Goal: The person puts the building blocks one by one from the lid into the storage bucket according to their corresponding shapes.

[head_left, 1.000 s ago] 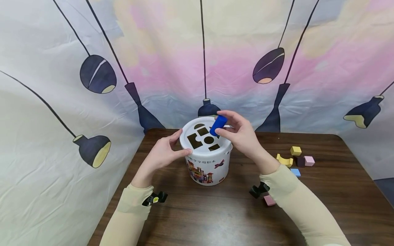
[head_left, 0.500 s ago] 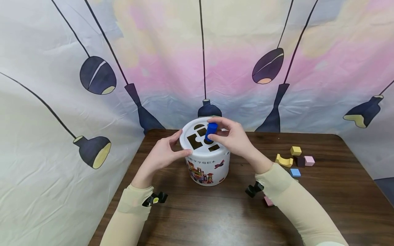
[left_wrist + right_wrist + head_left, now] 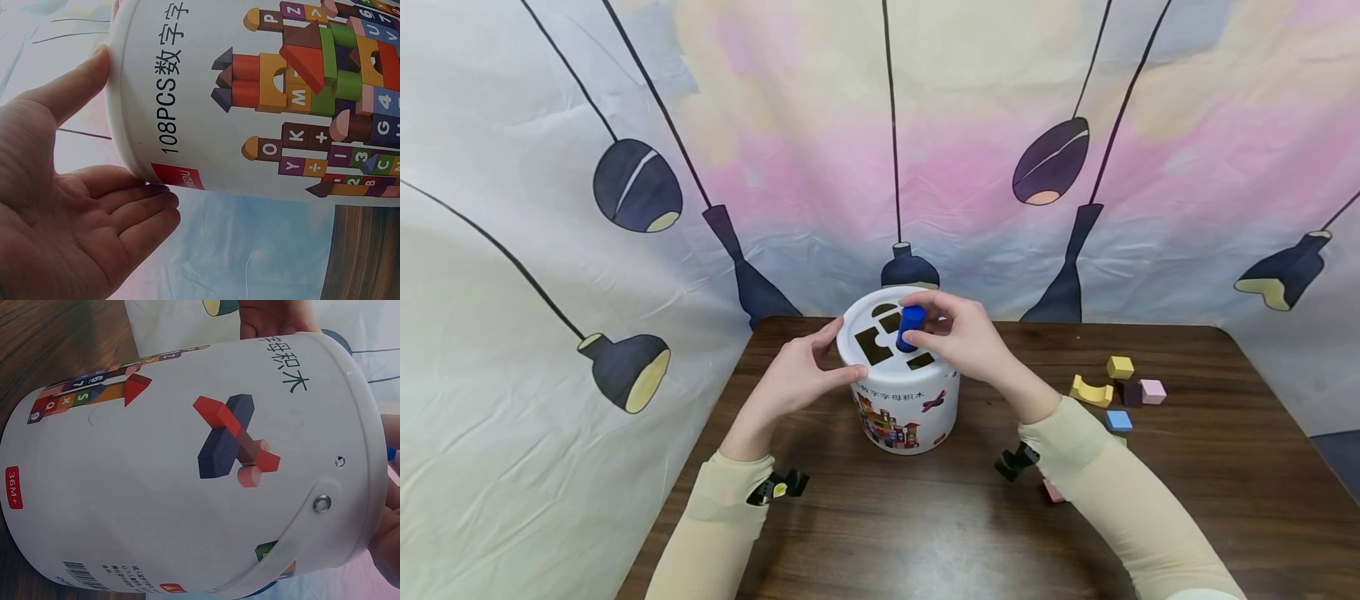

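Note:
A white bucket [image 3: 936,423] printed with toy blocks stands on the table, its white lid [image 3: 898,371] cut with variously shaped holes. My left hand [image 3: 797,375] touches the lid's left rim, thumb in front and fingers farther back; the left wrist view has these fingers nearly straight against the bucket's edge. Between thumb and fingers, my right hand [image 3: 973,340] pinches a blue cylinder block [image 3: 912,325]. The block is nearly upright, its lower end at the round hole, which it mostly covers. Only a sliver of blue shows past the rim in the right wrist view.
Right of the bucket lie a yellow arch block [image 3: 1092,392], a yellow block [image 3: 1120,367], a dark block [image 3: 1131,392], a pink block [image 3: 1153,392] and a blue block [image 3: 1118,421]. Another pink block [image 3: 1054,492] is partly hidden by the right sleeve. A printed cloth backdrop hangs behind.
My right hand has moved left and down with the blue cylinder block, from above the lid's right side to the round hole. The block has turned more upright. The left hand has stayed put.

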The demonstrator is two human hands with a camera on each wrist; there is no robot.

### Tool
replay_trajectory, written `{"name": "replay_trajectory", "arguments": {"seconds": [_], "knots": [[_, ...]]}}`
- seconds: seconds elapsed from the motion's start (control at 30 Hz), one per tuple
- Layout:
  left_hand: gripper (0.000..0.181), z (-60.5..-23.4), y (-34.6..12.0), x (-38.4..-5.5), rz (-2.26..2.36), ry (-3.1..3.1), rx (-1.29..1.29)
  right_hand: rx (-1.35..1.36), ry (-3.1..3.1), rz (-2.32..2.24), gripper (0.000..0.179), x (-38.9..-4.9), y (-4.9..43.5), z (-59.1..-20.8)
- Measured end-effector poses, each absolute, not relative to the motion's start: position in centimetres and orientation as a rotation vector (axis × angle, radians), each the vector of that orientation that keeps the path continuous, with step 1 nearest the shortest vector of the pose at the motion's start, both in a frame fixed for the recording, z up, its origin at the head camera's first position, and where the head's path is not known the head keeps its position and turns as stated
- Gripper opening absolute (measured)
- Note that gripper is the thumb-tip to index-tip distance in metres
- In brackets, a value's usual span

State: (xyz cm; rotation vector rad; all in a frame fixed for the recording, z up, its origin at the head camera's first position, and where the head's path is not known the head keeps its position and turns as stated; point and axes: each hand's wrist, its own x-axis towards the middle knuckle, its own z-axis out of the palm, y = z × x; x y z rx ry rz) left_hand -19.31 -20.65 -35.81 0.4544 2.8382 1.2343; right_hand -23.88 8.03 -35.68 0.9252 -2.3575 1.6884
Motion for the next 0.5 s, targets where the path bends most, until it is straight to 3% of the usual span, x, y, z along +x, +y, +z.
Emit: {"name": "replay_trajectory", "arguments": {"seconds": [0.5], "knots": [[0.1, -35.79, -20.57, -19.24, 1.254, 2.834, 0.463, 0.938, -2.401, 1.637, 0.044, -23.65, 7.91, -35.53]]}}
